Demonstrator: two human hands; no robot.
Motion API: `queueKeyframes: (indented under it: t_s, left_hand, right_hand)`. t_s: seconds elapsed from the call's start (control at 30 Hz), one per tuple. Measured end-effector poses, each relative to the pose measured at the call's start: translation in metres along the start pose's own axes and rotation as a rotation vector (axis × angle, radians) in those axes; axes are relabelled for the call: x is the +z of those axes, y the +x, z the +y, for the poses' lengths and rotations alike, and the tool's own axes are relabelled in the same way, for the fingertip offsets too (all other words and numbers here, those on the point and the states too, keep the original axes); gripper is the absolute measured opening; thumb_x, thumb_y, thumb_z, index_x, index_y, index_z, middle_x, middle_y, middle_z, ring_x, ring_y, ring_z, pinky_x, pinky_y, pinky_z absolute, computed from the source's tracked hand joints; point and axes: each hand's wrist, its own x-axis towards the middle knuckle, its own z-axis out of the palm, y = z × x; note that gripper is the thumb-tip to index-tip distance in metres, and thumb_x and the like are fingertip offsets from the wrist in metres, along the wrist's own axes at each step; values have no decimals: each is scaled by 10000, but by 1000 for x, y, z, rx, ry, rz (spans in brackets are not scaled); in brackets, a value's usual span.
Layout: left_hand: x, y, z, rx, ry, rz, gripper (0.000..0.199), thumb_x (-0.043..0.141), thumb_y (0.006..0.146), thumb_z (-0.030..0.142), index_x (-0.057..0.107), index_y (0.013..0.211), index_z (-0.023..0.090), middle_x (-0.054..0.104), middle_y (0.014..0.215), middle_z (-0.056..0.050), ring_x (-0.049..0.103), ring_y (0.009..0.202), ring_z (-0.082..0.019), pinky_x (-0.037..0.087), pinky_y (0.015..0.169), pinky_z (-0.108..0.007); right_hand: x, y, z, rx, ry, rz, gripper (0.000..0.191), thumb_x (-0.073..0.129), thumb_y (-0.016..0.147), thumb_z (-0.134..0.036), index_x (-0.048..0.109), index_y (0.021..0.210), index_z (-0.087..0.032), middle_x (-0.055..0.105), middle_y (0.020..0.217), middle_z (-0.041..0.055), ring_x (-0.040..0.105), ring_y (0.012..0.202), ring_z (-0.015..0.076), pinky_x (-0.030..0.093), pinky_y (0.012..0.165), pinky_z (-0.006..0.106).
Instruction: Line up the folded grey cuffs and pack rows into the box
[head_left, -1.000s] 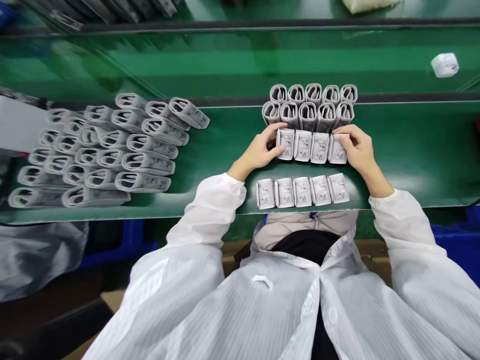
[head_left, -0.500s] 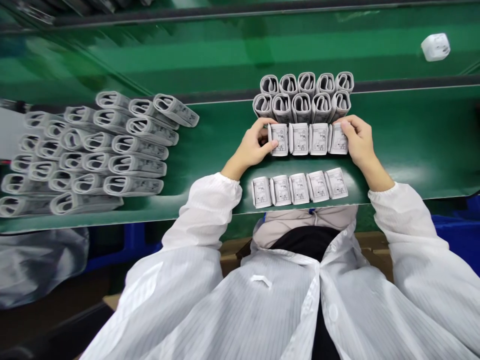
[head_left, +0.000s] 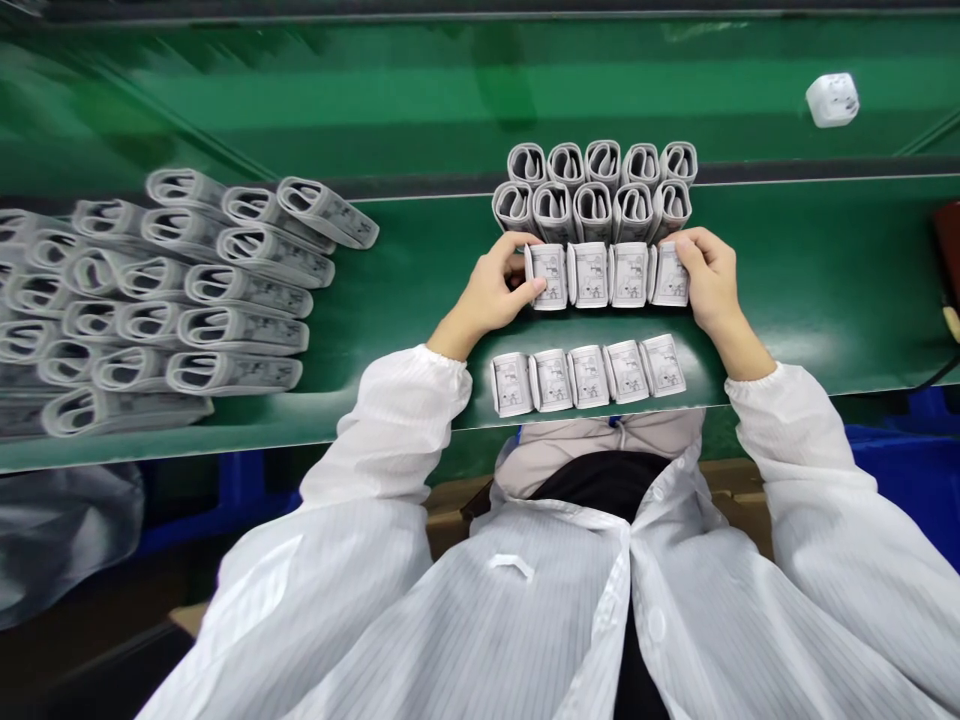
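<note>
As both hands close on it from either end, a row of four printed packs (head_left: 607,275) sits right between them on the green belt (head_left: 420,300)! Left hand (head_left: 491,290) pinches the left end pack (head_left: 547,277), thumb across its face; right hand (head_left: 709,280) grips the right end pack (head_left: 670,275), fingers curled over its top edge. Just below, nearer the body, five more packs (head_left: 589,372) line up; just above, ten rolled bundles (head_left: 592,190) stand in two ranks. Well off to the left, a big heap of rolls (head_left: 187,300) lies stacked, and a white cube (head_left: 832,100) sits far right.
</note>
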Motion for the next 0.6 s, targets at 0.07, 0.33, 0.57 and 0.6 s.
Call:
queueKeyframes:
  t_s: [0.07,0.33,0.57,0.6]
  left_hand:
    - [0,0,1,5,-8,-5,928,765,802,1015,639,1347,275,662,867,-25,786,908,-309,677,887,-495]
    - [0,-2,11,36,29,-22,830,801,865,917,639,1344,258,732,926,-27,732,871,-247,648,870,-417]
    - [0,-2,4,61,70,-13,857,778,884,928,635,1390,251,730,897,-17,713,820,-230,640,882,-411]
    - [0,-2,3,63,72,-10,856,781,885,924,635,1393,250,732,901,-17,718,833,-233,642,900,-416]
  right_hand:
    - [-1,0,1,-18,-18,-19,795,598,946,-1045,787,1021,-276,785,1038,69,754,944,275,659,927,505]
    - [-4,0,1,-57,-81,-113,746,552,1028,-980,771,1071,-269,805,1131,82,774,1062,284,654,1030,499]
    - [-2,0,-4,-6,-69,-102,796,472,1032,-1004,789,1046,-274,816,1143,85,780,1124,304,636,1110,529]
    - [-2,0,-5,-5,-64,-100,800,474,1027,-1008,791,1038,-274,815,1133,83,778,1116,303,634,1107,528]
